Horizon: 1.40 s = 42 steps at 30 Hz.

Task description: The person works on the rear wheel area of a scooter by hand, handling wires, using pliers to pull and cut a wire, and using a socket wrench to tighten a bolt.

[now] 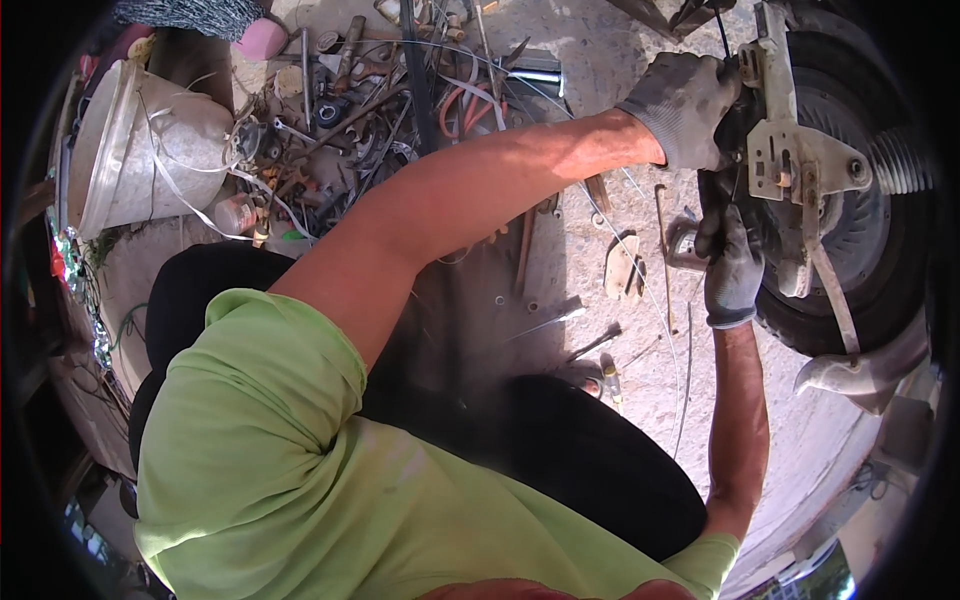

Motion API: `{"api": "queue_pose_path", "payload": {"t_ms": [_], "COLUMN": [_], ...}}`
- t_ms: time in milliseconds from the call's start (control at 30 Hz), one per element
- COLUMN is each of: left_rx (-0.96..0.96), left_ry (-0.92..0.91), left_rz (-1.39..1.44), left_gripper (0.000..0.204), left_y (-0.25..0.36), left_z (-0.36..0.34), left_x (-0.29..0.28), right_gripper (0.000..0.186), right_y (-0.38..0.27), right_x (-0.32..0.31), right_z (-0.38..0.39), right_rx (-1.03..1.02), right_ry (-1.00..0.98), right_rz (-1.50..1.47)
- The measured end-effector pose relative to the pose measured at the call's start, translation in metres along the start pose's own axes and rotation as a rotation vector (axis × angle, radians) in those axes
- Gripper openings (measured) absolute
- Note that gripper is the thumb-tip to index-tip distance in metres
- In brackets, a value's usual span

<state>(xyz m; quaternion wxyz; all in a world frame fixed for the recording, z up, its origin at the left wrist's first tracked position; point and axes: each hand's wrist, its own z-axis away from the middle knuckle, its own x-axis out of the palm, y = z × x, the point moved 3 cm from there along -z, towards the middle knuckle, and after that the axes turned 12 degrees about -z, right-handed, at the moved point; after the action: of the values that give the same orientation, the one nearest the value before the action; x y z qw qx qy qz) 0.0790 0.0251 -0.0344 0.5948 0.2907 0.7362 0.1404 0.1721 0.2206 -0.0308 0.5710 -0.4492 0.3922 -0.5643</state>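
Both hands are at the wheel assembly, right side of view. Left hand (685, 110), in a grey work glove, reaches across from the left with the arm nearly straight and sits just left of the metal bracket (785, 158), at its upper part. Its fingers are curled, tips hidden behind the glove and dark parts; can't tell what it grips, if anything. Right hand (735, 265), same kind of glove, comes up from below and sits under the left one, at the lower left of the bracket. Fingers bent and pointing up, bunched near a dark part in shadow; can't confirm a hold. Wheel (865, 240) is upright behind the bracket, black tyre around a grey disc. Coil spring (900, 162) sticks out right of the bracket; a flat metal strip (832, 290) runs down across the wheel toward a grey pipe (865, 375) at its lower edge. On the ground left of the right hand: small tin (686, 246) just beside the glove, then a thin rod (662, 240), then a flat tan plate (622, 268). Screwdriver (611, 380) lies lower, near the person's dark-clothed knee (610, 460). Heap of tools and scrap (350, 120) at upper left, well apart from both hands, with a tipped white bucket (180, 140) beside it.
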Motion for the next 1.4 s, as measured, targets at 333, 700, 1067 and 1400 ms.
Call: {"api": "queue_pose_path", "payload": {"t_ms": [333,700,1067,1400], "left_rx": [0.099,0.077,0.052,0.142], "left_ry": [0.085,0.091,-0.059,0.148], "left_rz": [-0.165,-0.194,-0.109,-0.118], "left_gripper": [0.088,0.092,0.105,0.091], "left_y": [0.004,0.011,0.005,0.003], "left_z": [0.005,0.005,0.006,0.004], "left_x": [-0.026,-0.023,-0.020,-0.028], "right_gripper": [0.040,0.039,0.044,0.054], "right_y": [0.043,0.087,0.054,0.098], "right_x": [-0.010,-0.064,0.076,0.183], "right_z": [0.056,0.084,0.068,0.049], "right_rx": [0.395,0.571,0.640,0.036], "right_ry": [-0.485,-0.493,-0.850,-0.776], "right_rz": [0.291,0.622,0.818,0.983]}}
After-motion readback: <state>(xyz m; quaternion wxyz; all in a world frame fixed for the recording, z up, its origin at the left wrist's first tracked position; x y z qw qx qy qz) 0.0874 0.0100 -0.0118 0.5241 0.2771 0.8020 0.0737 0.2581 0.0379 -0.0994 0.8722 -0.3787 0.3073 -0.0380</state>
